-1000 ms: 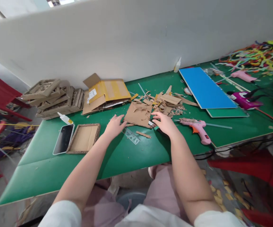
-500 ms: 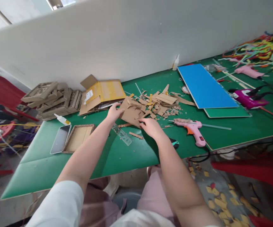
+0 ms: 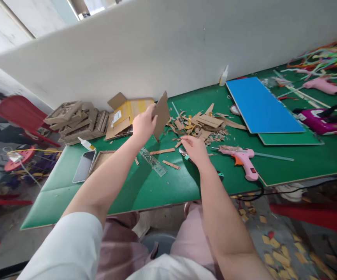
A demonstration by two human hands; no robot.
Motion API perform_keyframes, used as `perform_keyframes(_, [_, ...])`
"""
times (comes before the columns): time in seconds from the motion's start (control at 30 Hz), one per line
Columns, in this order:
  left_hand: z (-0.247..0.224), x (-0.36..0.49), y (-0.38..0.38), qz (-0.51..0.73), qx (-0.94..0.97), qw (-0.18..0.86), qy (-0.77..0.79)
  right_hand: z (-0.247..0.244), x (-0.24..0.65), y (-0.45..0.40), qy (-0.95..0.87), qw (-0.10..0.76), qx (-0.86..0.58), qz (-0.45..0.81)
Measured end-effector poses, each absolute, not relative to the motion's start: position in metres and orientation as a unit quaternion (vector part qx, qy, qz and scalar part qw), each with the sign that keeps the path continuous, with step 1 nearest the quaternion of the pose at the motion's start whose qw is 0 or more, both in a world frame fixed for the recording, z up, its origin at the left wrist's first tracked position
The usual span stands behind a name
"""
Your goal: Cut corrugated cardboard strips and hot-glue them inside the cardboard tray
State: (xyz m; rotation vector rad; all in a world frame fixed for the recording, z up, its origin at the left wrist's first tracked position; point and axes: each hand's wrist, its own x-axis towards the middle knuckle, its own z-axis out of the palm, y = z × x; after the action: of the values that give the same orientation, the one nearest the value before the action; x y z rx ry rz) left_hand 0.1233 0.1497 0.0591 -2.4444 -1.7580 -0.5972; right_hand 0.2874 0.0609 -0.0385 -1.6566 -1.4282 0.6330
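Note:
My left hand (image 3: 145, 123) grips a flat brown cardboard piece (image 3: 162, 116) by its left side, holding it tilted up on edge above the table. My right hand (image 3: 194, 148) is apart from it, its fingers pinched together at the near edge of the cardboard scraps (image 3: 207, 122). Whatever may be between those fingertips is too small to make out. Under the right hand lies a utility knife (image 3: 184, 153), partly covered by the hand and wrist. A clear plastic ruler (image 3: 154, 162) and narrow cardboard strips (image 3: 171, 165) lie between the two forearms.
Stacked cardboard frames (image 3: 79, 122) and an opened carton (image 3: 124, 116) stand at the back left. A phone (image 3: 84, 166) and glue bottle (image 3: 86, 144) lie left. Rightward are a pink glue gun (image 3: 246, 159), a blue board (image 3: 263, 107) and a purple object (image 3: 322, 119).
My left hand has raised the cardboard piece from the scraps and tipped it upright. My right hand has let go of its near edge and now pinches beside the scrap pile.

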Motion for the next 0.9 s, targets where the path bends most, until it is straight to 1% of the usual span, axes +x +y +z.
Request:
perform_keyframes(0.07, [0.06, 0.125, 0.149, -0.135, -0.812, 0.041, -0.567, -0.039, 0.288, 0.06, -0.565, 0.425, -0.66, 0.256])
perform_keyframes(0.2, [0.063, 0.127, 0.15, -0.125, -0.81, 0.058, -0.57, -0.039, 0.288, 0.059, -0.561, 0.432, -0.657, 0.259])
perform_keyframes(0.3, [0.066, 0.128, 0.151, -0.085, -0.821, 0.037, -0.563, -0.038, 0.289, 0.059, -0.56, 0.436, -0.652, 0.266])
perform_keyframes(0.43, [0.067, 0.126, 0.153, -0.139, -0.817, 0.052, -0.558, -0.038, 0.289, 0.059, -0.561, 0.442, -0.643, 0.276])
perform_keyframes(0.57, [0.063, 0.121, 0.156, -0.09, -0.819, 0.02, -0.567, -0.038, 0.29, 0.059, -0.56, 0.446, -0.638, 0.283])
perform_keyframes(0.67, [0.06, 0.12, 0.156, -0.112, -0.811, 0.028, -0.573, -0.035, 0.29, 0.057, -0.559, 0.447, -0.637, 0.285])
perform_keyframes(0.8, [0.061, 0.12, 0.156, -0.09, -0.815, 0.008, -0.573, -0.032, 0.29, 0.056, -0.556, 0.447, -0.639, 0.288])
perform_keyframes(0.9, [0.065, 0.115, 0.16, -0.161, -0.808, -0.016, -0.567, -0.032, 0.29, 0.055, -0.548, 0.449, -0.64, 0.299])
